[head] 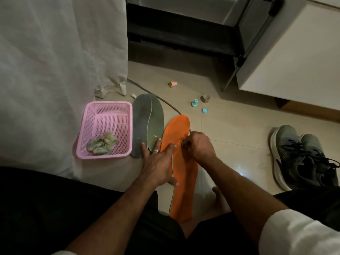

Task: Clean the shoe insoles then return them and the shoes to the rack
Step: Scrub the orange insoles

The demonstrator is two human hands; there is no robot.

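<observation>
Curled tight, my right hand (197,147) pinches a small wad of wipe (183,142) and presses it on the orange insoles (181,172). I can see only a tiny bit of the wad, so I cannot tell what kind it is. My left hand (160,162) lies flat with its fingers spread wide. It holds nothing. It presses down on the left edge of the orange insoles, and two of its fingertips reach onto the grey insoles (149,122). I see a ring on one finger.

I count two orange insoles, one on top of the other, lying on the floor (230,129) between my knees. They point away from me. Two grey insoles lie just beside them on the left, also one over the other.

I see a pink basket (88,126) to the left of the grey insoles, touching them or very close. Some crumpled used wipes (102,143) sit inside it.

My shoes (298,155) are well apart on the right, side by side on the floor. They are grey-green with dark laces.

I see a black shoe rack (184,34) far ahead by the wall. Some small caps and little toys (199,103) lie on the floor near the tips of the insoles. A grey cable (165,102) runs across the floor and passes under the insoles
</observation>
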